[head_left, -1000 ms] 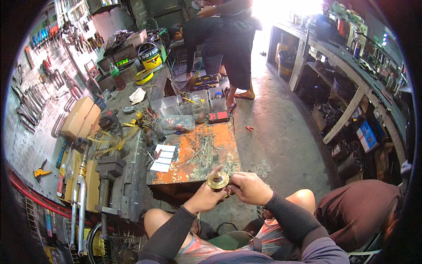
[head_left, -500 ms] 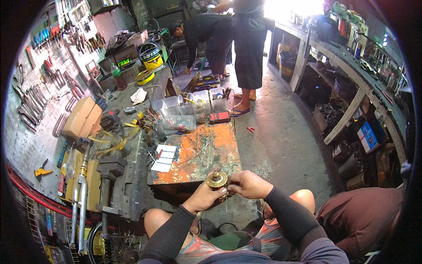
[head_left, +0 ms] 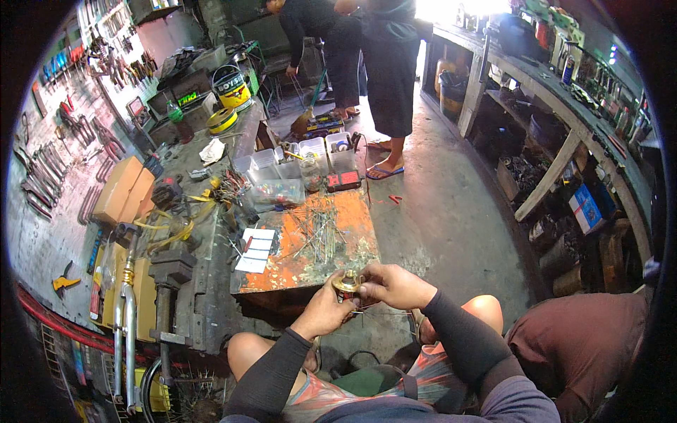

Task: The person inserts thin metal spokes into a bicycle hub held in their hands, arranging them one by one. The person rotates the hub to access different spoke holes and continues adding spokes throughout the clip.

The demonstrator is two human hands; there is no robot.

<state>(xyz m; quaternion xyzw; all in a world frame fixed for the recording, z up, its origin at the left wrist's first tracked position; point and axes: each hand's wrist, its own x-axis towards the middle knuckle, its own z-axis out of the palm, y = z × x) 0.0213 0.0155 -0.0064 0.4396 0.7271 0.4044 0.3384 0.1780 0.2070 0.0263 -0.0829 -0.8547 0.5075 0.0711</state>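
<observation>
Between my two hands, just off the near edge of the orange worktop (head_left: 352, 243), is a gold-coloured wheel hub (head_left: 347, 284) with a round flange on top. My left hand (head_left: 326, 307) is closed around the hub's left side and underside. From the right, the fingers of my right hand (head_left: 389, 285) pinch at the flange's edge; anything small between them is hidden. Many thin metal spokes (head_left: 323, 229) lie loosely piled on the worktop. Left of them lies a white sheet of paper (head_left: 255, 251) with a red-handled tool on it.
Clear plastic bins (head_left: 314, 155) and a red-and-black case (head_left: 343, 181) stand at the worktop's far end. A vise (head_left: 171, 269) is on the left bench. Two people (head_left: 389, 77) are farther off; someone in brown cloth (head_left: 575, 345) is close on my right.
My hands and the hub have shifted slightly; the right hand has come further over the flange. The view has tilted a little, and the bending person stands somewhat higher in the picture.
</observation>
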